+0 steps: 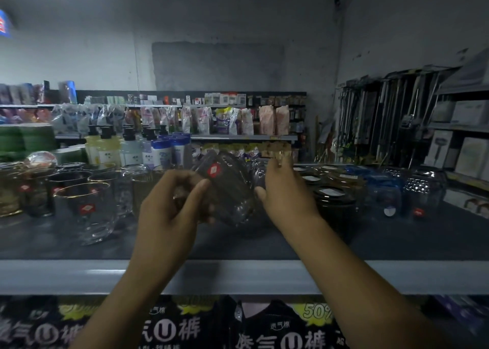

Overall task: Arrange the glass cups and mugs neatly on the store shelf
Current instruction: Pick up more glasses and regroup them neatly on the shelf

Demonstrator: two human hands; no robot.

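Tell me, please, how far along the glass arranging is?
Partly done: gold-rimmed glasses stand upright in rows on the left, dark jars on the right. In hand: the left hand grips a tilted glass cup, the right hand touching it. Left: setting it upright in the middle gap on the shelf.

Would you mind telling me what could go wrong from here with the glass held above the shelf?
The tilted ribbed glass is gripped by the left hand while the right hand seems only to touch its side, so it might slip. Gold-rimmed glasses to the left and dark jars to the right stand crowded on the shelf; setting it down could knock one.
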